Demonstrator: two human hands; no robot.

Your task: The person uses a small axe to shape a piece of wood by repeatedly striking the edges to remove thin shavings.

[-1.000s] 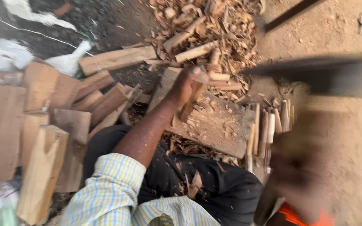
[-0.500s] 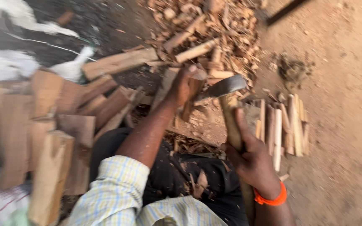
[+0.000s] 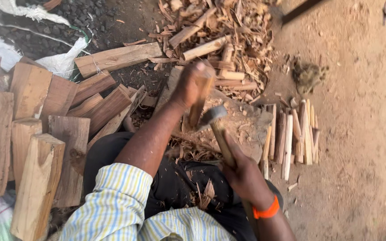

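Seemingly mid-chop, a stick of wood [image 3: 198, 100] is held upright on a chopping block [image 3: 246, 127] while a hatchet [image 3: 211, 117] is set against it.

The stick is gripped near its top by the left hand [image 3: 192, 85], fingers closed tightly around it, so that it is kept standing and steady on the block, clear of the blade. The hatchet handle is clasped by the right hand [image 3: 245, 176], fingers wrapped fully around the shaft, an orange wristband [image 3: 266, 210] being worn below it; the metal head is laid against the stick's lower side, just under the left hand. Split thin sticks [image 3: 291, 134] are laid side by side just right of the block, thick cut billets [image 3: 36, 134] are stacked at the left, and chips and offcuts [image 3: 220, 31] are scattered beyond.
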